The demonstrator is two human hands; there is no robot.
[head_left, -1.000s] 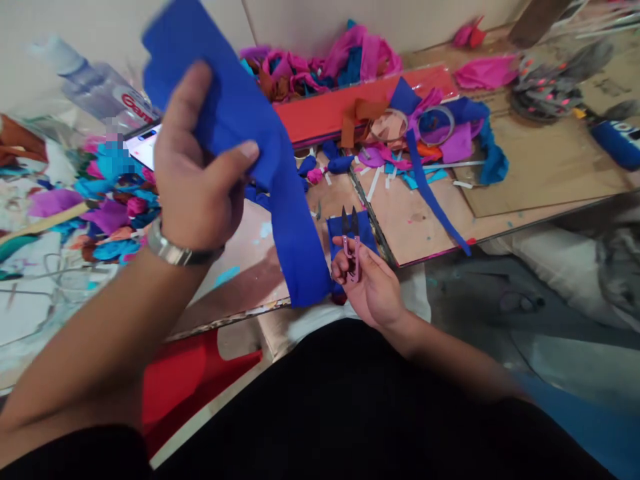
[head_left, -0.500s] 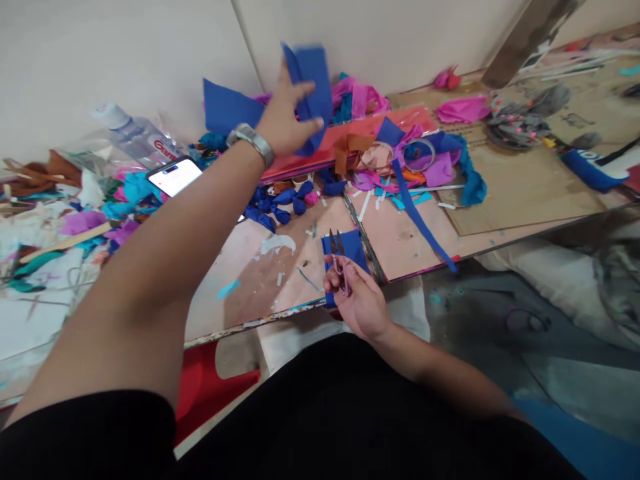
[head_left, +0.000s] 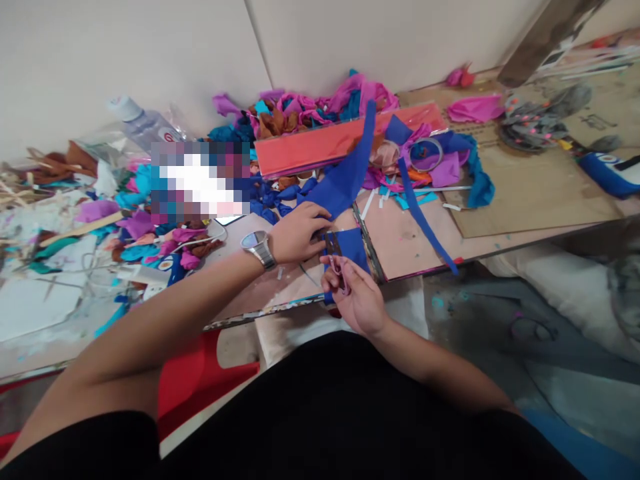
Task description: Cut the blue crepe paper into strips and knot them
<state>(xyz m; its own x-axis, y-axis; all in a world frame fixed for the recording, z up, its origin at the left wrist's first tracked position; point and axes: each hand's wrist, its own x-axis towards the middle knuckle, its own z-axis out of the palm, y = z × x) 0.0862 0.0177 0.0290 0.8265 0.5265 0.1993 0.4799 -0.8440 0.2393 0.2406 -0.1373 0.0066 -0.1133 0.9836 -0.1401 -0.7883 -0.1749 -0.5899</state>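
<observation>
My right hand (head_left: 363, 307) is closed around the snips (head_left: 333, 245), pink handles in my fingers, blades pointing away from me; that probably keeps the edges off my palm. The blades sit right over the blue square (head_left: 354, 245), which lies near the front edge of the table (head_left: 405, 248), close to my body, likely for easy reach.

And here's my left hand (head_left: 297, 233), palm down, fingers bent, right beside the blades at the near end of the blue strip (head_left: 345, 180). Can't tell if I'm pinching anything; the fingertips are too hard to make out. The strip slants up over the red pack (head_left: 310, 148), its far tip raised, perhaps just from how it has fallen.

Now the containers: that pack is a clear sleeve with flat red sheets inside, lying in front of the bright scraps (head_left: 300, 113). The bottle (head_left: 150, 130) leans at the back, white cap on, and I can't tell what's in it. Over right, the ring (head_left: 442, 159) lies among coloured pieces, some showing through its middle.
</observation>
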